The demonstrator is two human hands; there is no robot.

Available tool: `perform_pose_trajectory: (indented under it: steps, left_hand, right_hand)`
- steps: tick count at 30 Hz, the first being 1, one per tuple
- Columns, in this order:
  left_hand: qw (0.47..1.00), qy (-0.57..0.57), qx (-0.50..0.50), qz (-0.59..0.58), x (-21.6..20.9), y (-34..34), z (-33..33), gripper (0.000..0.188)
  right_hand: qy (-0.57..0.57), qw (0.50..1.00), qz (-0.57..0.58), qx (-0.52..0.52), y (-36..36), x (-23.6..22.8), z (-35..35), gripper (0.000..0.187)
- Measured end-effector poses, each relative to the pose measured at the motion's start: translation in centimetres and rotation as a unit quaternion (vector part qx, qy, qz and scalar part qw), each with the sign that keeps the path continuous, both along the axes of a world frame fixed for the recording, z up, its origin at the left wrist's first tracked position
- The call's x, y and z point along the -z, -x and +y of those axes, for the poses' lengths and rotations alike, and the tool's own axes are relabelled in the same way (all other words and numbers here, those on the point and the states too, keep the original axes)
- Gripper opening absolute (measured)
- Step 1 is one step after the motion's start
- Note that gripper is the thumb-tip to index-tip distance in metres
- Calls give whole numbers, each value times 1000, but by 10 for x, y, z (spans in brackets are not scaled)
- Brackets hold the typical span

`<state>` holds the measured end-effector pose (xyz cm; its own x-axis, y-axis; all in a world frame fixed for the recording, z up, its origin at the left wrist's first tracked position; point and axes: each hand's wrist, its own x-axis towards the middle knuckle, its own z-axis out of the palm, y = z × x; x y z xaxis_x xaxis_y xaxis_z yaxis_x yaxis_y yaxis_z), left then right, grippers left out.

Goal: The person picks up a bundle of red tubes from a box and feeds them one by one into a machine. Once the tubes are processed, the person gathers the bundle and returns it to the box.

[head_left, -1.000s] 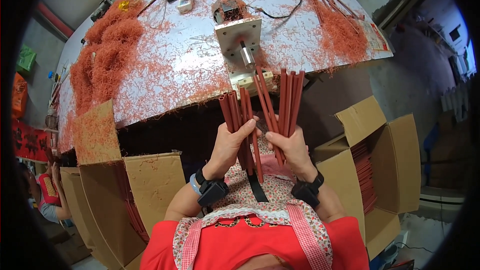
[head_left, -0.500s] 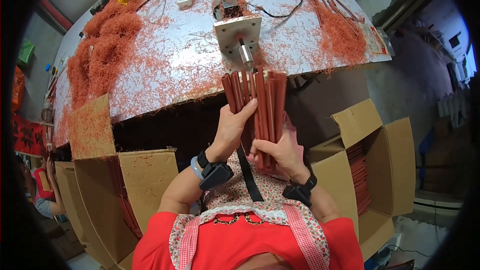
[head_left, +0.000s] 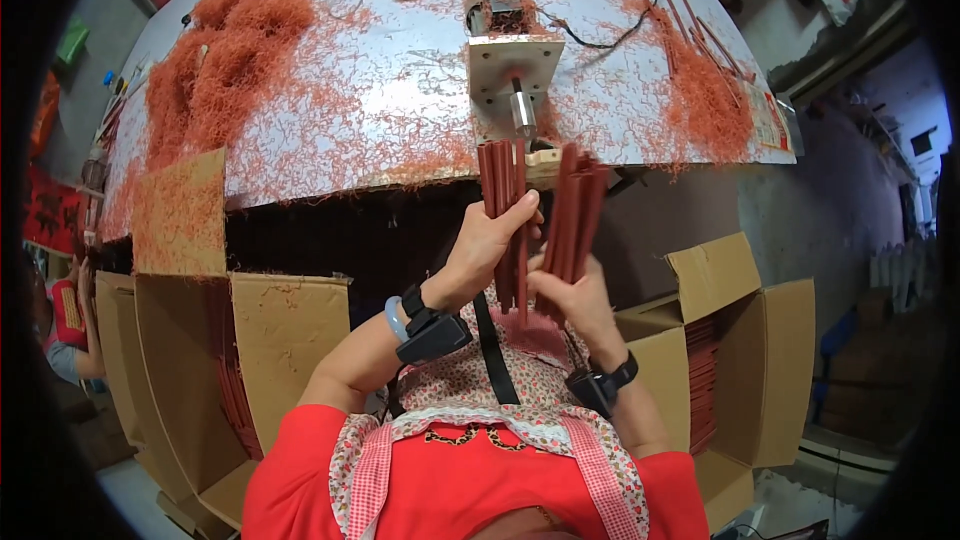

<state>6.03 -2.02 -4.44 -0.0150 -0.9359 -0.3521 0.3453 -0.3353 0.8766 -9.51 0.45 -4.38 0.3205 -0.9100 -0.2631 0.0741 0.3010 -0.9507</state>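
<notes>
My left hand (head_left: 480, 246) is closed around a bundle of reddish-brown sticks (head_left: 499, 180), held upright in front of my apron. My right hand (head_left: 578, 302) grips a second bundle of sticks (head_left: 577, 210), leaning slightly right, its upper ends blurred. A gap separates the tops of the two bundles; below, one stick stands near the left bundle's inner side. Just beyond them, at the table's edge, is a small motor (head_left: 503, 8) behind a square metal plate (head_left: 516, 62), with a silver spindle (head_left: 523, 112) pointing toward me. Neither hand touches it.
Curly red shavings (head_left: 245, 60) heap on the white table (head_left: 390, 90) at left, with another pile (head_left: 710, 110) and loose sticks at right. Cardboard boxes (head_left: 290, 340) (head_left: 785, 370) holding sticks flank me. A power strip and cables lie at the back. Another person's arm (head_left: 88, 325) shows far left.
The sticks, formerly close together in both hands, are now parted into two bundles. My right hand has shifted slightly right with its share. The whole view has shifted a little.
</notes>
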Motion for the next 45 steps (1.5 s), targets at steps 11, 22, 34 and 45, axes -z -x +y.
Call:
perform_pose_trajectory:
  steps: [11,22,34,45]
  left_hand:
    - [997,-4,18,73,-5,6,-3,25]
    - [997,75,-13,-21,11,12,14,23]
    - [999,16,35,-7,5,-2,2,27]
    - [998,34,32,36,0,-6,-15,27]
  right_hand:
    - [-80,996,-37,13,6,-10,-4,45]
    - [-86,996,-4,6,9,-9,9,33]
    - [-44,998,-36,10,2,-3,20,38]
    - [-154,983,-95,-36,6,-12,-12,46]
